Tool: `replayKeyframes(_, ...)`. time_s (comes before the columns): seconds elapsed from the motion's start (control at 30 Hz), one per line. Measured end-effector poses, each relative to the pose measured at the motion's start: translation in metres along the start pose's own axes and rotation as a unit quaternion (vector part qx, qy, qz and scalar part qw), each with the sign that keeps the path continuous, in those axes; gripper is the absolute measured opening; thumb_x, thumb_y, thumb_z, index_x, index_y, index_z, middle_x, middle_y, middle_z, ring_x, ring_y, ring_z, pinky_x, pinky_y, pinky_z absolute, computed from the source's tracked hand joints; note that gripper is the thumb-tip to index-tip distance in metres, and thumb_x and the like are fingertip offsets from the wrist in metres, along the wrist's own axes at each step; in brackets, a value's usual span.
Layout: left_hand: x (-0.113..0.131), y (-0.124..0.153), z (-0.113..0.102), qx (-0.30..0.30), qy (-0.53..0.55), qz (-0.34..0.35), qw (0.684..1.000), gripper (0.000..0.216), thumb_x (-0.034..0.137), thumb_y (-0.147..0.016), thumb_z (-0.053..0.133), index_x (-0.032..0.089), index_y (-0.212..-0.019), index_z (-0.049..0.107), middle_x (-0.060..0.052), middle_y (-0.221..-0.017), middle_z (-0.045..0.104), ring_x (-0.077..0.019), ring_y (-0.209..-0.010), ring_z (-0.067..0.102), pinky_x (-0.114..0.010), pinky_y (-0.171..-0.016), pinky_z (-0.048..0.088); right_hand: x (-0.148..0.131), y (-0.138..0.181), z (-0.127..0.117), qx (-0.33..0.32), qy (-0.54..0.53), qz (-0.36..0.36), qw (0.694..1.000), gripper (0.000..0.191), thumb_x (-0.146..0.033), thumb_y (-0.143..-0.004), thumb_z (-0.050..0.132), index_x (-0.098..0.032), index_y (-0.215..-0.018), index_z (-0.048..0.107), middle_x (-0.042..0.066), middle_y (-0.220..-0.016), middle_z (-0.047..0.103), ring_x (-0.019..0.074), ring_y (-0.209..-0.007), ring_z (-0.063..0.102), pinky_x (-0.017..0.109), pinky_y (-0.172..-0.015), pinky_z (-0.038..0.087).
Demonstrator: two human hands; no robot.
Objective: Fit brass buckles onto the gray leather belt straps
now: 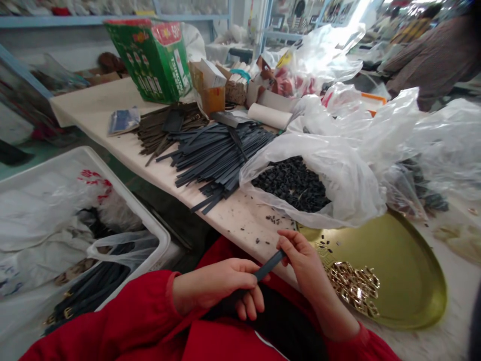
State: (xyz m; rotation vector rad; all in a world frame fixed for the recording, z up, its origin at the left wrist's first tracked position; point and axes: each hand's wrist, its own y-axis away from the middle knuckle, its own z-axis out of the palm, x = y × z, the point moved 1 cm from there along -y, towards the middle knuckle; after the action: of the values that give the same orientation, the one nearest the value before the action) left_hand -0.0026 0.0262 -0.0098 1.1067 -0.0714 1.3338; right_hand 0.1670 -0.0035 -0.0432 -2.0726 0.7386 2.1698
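Observation:
A dark grey-blue strap (269,266) stretches between my two hands above my lap. My left hand (229,287) grips it between thumb and fingers, and part of the strap is hidden in that hand. At its upper end, the fingertips of my right hand (300,255) pinch the strap. Beyond them lies a pile of similar dark straps (221,155). A plastic bag (349,185) holds many small black loops (296,185). To the right of my right hand, gold-coloured buckles (355,288) are heaped on a round gold tray (409,281).
A white bin (158,230) on the left contains plastic bags and buckled dark straps (93,281). Brown straps (161,128), a green box (150,62), a white roll (269,115) and more plastic bags stand along the table (75,103). Another person's sleeve (436,55) shows at upper right.

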Motion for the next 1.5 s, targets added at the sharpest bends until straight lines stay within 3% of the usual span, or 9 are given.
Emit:
replayKeyframes(0.17, 0.01, -0.012, 0.001, 0.054, 0.036, 0.039, 0.997, 0.026, 0.017, -0.069, 0.047, 0.013, -0.094, 0.051, -0.002, -0.064, 0.061, -0.0067, -0.043, 0.052, -0.013, -0.036, 0.038, -0.025, -0.026, -0.016, 0.034, 0.219, -0.148, 0.964, 0.031, -0.041, -0.082, 0.047, -0.017, -0.099, 0.055, 0.003, -0.074, 0.06, 0.0141, -0.057, 0.052, 0.028, -0.053, 0.042)
replayKeyframes(0.3, 0.02, -0.015, -0.002, 0.109, 0.041, 0.06, 0.991, 0.034, 0.012, -0.066, 0.044, 0.011, -0.099, 0.05, -0.003, -0.067, 0.06, -0.0076, -0.047, 0.055, -0.012, -0.036, 0.039, -0.055, -0.078, -0.053, 0.115, 0.484, -0.317, 0.808, 0.028, -0.029, -0.087, 0.039, -0.014, -0.099, 0.06, 0.014, -0.094, 0.064, 0.0235, -0.086, 0.058, 0.036, -0.073, 0.043)
replayKeyframes(0.47, 0.026, -0.016, -0.008, 0.142, 0.061, 0.073, 0.985, 0.039, 0.012, -0.069, 0.046, 0.011, -0.108, 0.047, -0.004, -0.075, 0.06, -0.0088, -0.054, 0.057, -0.013, -0.038, 0.041, -0.059, -0.138, -0.075, 0.067, 0.716, -0.185, 0.67, 0.037, -0.039, -0.085, 0.045, -0.009, -0.1, 0.06, 0.019, -0.087, 0.064, 0.0282, -0.076, 0.061, 0.036, -0.062, 0.042)
replayKeyframes(0.6, 0.027, -0.014, -0.011, 0.149, 0.073, 0.08, 0.983, 0.039, 0.011, -0.069, 0.046, 0.01, -0.107, 0.047, -0.005, -0.077, 0.06, -0.0091, -0.056, 0.057, -0.014, -0.04, 0.042, -0.053, -0.14, -0.062, -0.027, 0.741, -0.202, 0.64, 0.034, -0.036, -0.084, 0.047, -0.015, -0.108, 0.059, 0.016, -0.094, 0.061, 0.0252, -0.078, 0.061, 0.032, -0.065, 0.042)
replayKeyframes(0.73, 0.026, -0.011, -0.013, 0.159, 0.087, 0.074, 0.981, 0.038, 0.009, -0.069, 0.045, 0.011, -0.107, 0.047, -0.004, -0.076, 0.06, -0.0088, -0.055, 0.057, -0.014, -0.041, 0.041, -0.05, -0.129, -0.053, -0.096, 0.712, -0.249, 0.649, 0.022, -0.021, -0.081, 0.05, -0.016, -0.097, 0.064, 0.011, -0.092, 0.061, 0.0217, -0.078, 0.061, 0.029, -0.066, 0.043)
replayKeyframes(0.9, 0.021, -0.005, -0.014, 0.162, 0.049, 0.096, 0.981, 0.03, 0.017, -0.078, 0.043, 0.013, -0.107, 0.046, -0.002, -0.073, 0.06, -0.0067, -0.049, 0.055, -0.013, -0.037, 0.036, -0.057, -0.13, -0.06, -0.044, 0.68, -0.293, 0.67, 0.019, -0.021, -0.081, 0.049, -0.015, -0.091, 0.065, 0.011, -0.089, 0.062, 0.0236, -0.077, 0.061, 0.032, -0.067, 0.044)
replayKeyframes(1.07, 0.016, -0.001, -0.014, 0.156, -0.075, 0.152, 0.973, 0.026, 0.031, -0.086, 0.036, 0.012, -0.099, 0.047, 0.0, -0.06, 0.057, -0.0066, -0.044, 0.052, -0.014, -0.038, 0.033, -0.07, -0.106, -0.059, 0.018, 0.476, -0.273, 0.836, 0.023, -0.029, -0.078, 0.051, -0.017, -0.092, 0.065, 0.008, -0.085, 0.066, 0.0227, -0.078, 0.061, 0.034, -0.069, 0.045)
replayKeyframes(1.2, 0.02, 0.007, -0.008, 0.18, -0.174, 0.202, 0.947, 0.019, 0.021, -0.082, 0.037, 0.014, -0.095, 0.05, 0.001, -0.071, 0.056, -0.0056, -0.049, 0.048, -0.016, -0.043, 0.035, -0.064, -0.051, -0.04, -0.044, 0.209, -0.149, 0.966, 0.039, -0.045, -0.075, 0.055, -0.019, -0.103, 0.063, 0.003, -0.071, 0.065, 0.0175, -0.066, 0.059, 0.031, -0.065, 0.047)
replayKeyframes(1.5, 0.022, 0.019, 0.005, 0.254, -0.423, 0.221, 0.842, 0.027, 0.031, -0.087, 0.037, 0.015, -0.075, 0.055, 0.004, -0.058, 0.05, -0.0083, -0.052, 0.044, -0.019, -0.049, 0.029, -0.032, 0.021, -0.018, -0.106, -0.038, -0.02, 0.993, 0.036, -0.041, -0.071, 0.066, -0.021, -0.101, 0.062, 0.002, -0.074, 0.065, 0.0145, -0.069, 0.06, 0.03, -0.07, 0.049)
